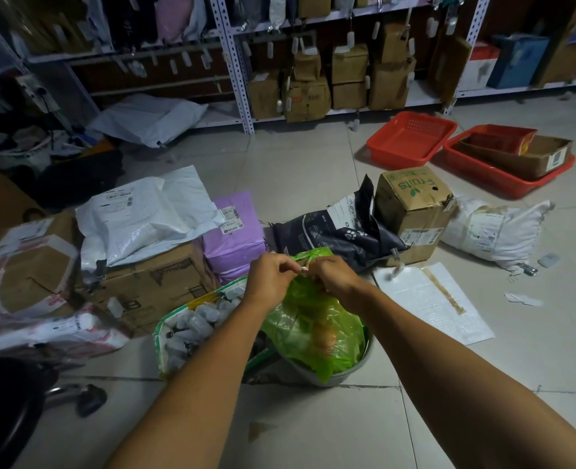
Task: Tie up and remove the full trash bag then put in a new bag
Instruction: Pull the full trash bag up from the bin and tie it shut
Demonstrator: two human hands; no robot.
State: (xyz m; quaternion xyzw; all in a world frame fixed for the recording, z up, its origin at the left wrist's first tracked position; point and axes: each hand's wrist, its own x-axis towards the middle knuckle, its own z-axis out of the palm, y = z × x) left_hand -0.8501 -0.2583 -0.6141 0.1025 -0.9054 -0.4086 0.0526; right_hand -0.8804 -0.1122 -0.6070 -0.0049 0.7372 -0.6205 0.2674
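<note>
A full green trash bag sits in a round grey bin on the tiled floor in front of me. Brownish waste shows through the thin plastic. My left hand and my right hand meet just above the bag, each pinching a gathered piece of its top edge. The two pinched ends touch between my fingertips. Loose green plastic sticks up behind my right hand. No fresh bag is in sight.
An open box of small grey bottles stands left of the bin. Cardboard boxes, a purple parcel, a dark pet-food bag and a fruit carton crowd the floor behind. Red baskets and shelving lie beyond. A black stool stands at lower left.
</note>
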